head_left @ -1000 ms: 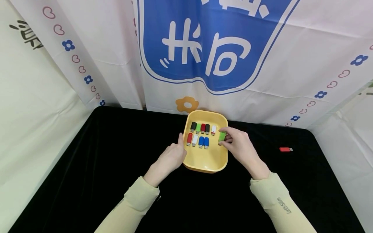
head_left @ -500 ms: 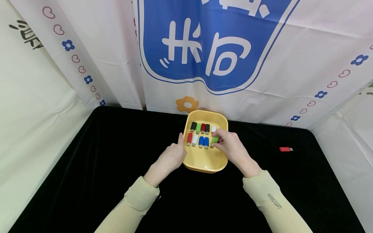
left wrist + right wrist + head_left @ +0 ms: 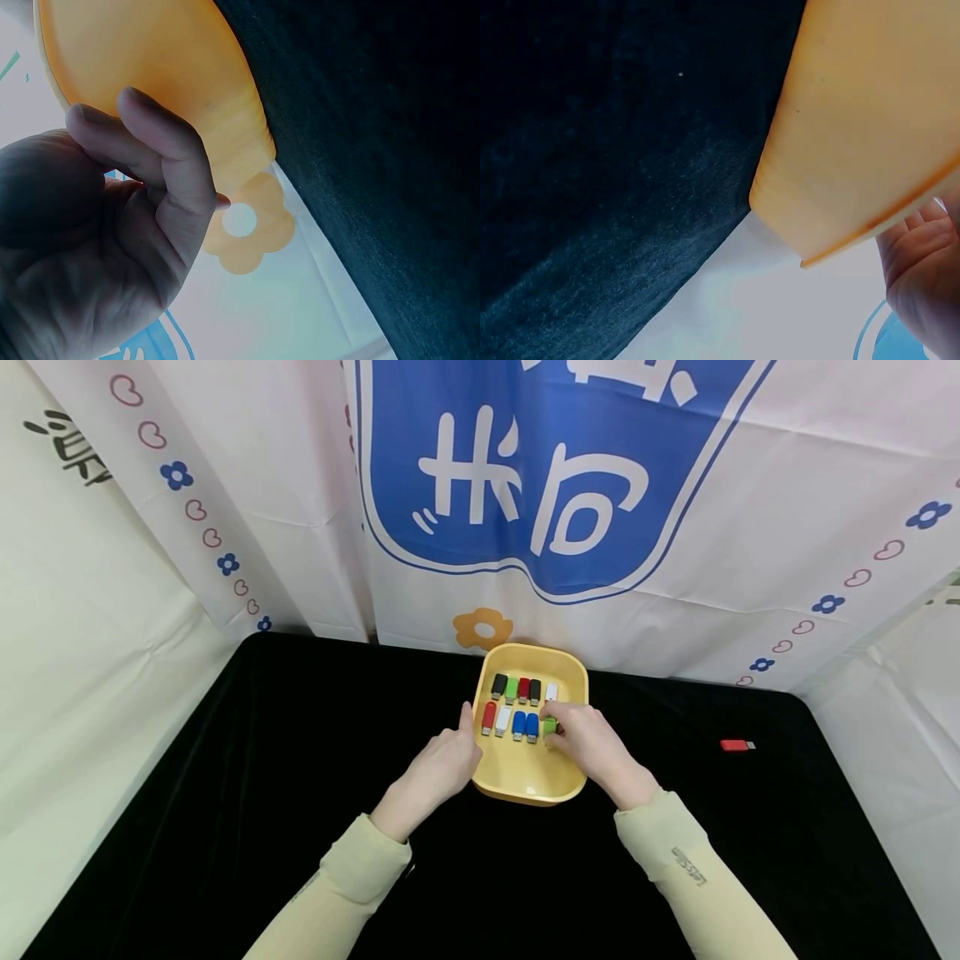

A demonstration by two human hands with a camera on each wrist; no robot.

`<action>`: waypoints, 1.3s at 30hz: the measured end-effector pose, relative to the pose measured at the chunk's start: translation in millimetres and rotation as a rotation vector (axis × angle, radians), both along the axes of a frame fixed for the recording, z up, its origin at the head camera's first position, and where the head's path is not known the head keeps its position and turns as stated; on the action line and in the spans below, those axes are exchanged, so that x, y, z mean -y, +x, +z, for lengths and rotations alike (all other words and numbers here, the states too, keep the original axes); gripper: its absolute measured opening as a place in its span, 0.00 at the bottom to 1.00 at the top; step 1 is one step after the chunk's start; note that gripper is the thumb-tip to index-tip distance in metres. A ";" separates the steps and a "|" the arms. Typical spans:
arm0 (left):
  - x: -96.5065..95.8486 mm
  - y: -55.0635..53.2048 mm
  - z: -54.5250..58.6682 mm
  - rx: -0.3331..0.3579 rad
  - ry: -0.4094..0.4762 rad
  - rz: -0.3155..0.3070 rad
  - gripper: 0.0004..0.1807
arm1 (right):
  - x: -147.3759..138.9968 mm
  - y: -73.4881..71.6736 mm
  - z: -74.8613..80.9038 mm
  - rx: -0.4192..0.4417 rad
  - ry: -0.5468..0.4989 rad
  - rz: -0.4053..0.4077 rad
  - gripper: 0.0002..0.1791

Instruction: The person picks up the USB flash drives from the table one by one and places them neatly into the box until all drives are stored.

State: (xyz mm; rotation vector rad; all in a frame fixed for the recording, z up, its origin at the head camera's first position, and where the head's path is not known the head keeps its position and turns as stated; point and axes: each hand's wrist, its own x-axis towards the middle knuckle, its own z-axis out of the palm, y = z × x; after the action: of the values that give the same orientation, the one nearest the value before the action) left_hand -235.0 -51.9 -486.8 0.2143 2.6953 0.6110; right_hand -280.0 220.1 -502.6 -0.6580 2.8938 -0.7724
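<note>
A yellow plastic tray point(image 3: 525, 781) stands on the black cloth, with two rows of USB flash drives inside. My right hand point(image 3: 596, 743) reaches over its right rim and pinches a green USB flash drive point(image 3: 550, 727) low in the tray, at the right end of the front row. Beside that drive lie two blue drives point(image 3: 526, 727); behind it is a white drive point(image 3: 551, 691), partly covered by my fingers. My left hand point(image 3: 442, 760) holds the tray's left rim, index finger stretched along it. In the left wrist view, bent fingers point(image 3: 172, 142) lie against the outer wall.
More drives lie at the tray's left: a red one point(image 3: 488, 718), a white one point(image 3: 502, 721), and a back row of black, green and red ones. A red drive point(image 3: 737, 745) lies on the cloth to the right. A printed white curtain point(image 3: 675, 635) hangs behind.
My right hand has moved left and slightly toward me with the green USB flash drive, from the tray's right wall to beside the blue drives. My left hand has stayed put.
</note>
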 end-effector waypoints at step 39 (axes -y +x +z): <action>0.0 -0.7 0.2 0.000 0.010 -0.005 0.48 | 14.7 -7.0 -29.9 -0.277 0.304 0.035 0.28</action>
State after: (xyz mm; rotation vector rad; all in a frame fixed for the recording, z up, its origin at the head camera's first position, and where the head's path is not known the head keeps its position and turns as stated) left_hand -235.7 -51.9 -486.6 0.2240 2.6911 0.6224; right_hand -287.0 205.3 -532.5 -0.8309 3.1368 -0.2413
